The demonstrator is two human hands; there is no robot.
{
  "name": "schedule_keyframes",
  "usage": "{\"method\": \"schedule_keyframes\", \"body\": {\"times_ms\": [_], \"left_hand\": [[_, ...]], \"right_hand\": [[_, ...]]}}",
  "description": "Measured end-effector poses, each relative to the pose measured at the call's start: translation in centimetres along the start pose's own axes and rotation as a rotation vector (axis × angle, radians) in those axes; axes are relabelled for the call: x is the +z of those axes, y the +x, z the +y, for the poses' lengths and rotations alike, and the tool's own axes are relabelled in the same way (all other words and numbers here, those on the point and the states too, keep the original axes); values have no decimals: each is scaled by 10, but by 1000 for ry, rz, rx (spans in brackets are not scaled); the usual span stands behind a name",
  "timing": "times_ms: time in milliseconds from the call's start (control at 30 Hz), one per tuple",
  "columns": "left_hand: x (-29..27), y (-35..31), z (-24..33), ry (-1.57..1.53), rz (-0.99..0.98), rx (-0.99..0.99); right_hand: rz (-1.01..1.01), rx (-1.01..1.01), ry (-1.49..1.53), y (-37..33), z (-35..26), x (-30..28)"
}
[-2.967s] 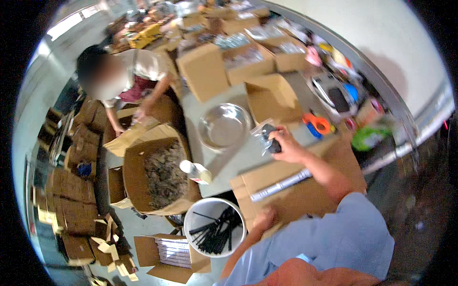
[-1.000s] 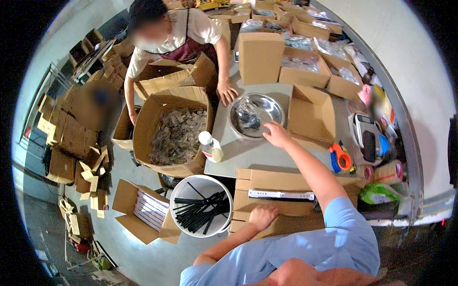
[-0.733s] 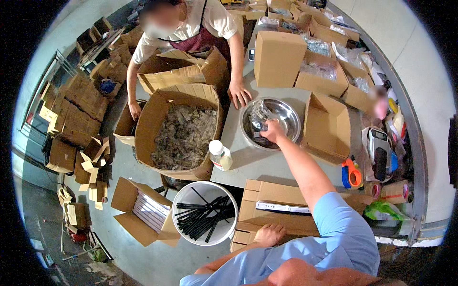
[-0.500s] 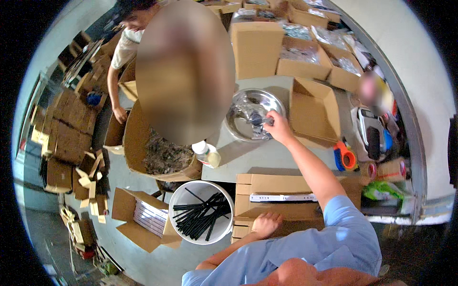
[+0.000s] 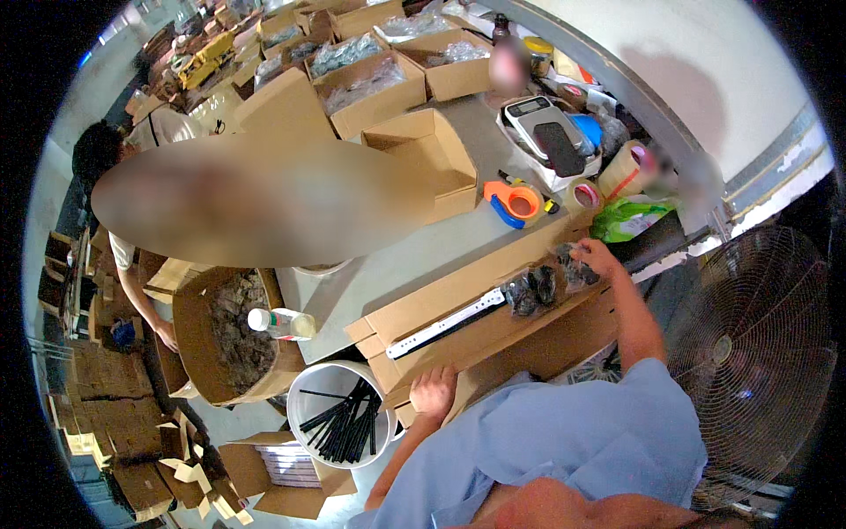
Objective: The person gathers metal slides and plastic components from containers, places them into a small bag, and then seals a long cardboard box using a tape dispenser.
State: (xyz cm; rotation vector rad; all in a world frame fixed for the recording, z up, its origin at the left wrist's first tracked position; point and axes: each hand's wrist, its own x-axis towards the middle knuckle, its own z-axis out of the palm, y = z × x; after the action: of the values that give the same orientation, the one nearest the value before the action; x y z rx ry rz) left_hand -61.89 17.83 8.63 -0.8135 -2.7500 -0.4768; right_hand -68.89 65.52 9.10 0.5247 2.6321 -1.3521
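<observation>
A long cardboard box lies open before me. Inside it are a white slotted rail and clear plastic bags of dark parts. At the box's right end my right hand pinches one more clear bag of dark parts, low over the other contents. My left hand rests on the near left edge of the box, fingers laid over the cardboard. Beside it stands a white bucket holding many black rods.
Tape dispenser, scale and an open carton lie beyond the box. A bottle stands by a large carton. A fan is at right. A co-worker's arm reaches in at left; a blurred patch hides part of the table.
My right hand has come back from the metal bowl to the long box, bringing a bag of dark parts. The view has turned to the right. My left hand stays at the box.
</observation>
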Motion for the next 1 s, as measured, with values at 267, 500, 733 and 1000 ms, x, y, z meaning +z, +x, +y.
{"method": "schedule_keyframes", "body": {"times_ms": [267,500,733,1000], "left_hand": [[2,-12,11,56,17,11],[0,-17,16,59,54,11],[-7,-23,13,26,-22,-123],[-9,-13,9,-9,-70,-168]], "right_hand": [[-197,226,-521,-19,-13,40],[-125,80,-645,-9,1,55],[428,-392,-498,-10,-19,90],[79,-662,-357,-23,-104,159]]}}
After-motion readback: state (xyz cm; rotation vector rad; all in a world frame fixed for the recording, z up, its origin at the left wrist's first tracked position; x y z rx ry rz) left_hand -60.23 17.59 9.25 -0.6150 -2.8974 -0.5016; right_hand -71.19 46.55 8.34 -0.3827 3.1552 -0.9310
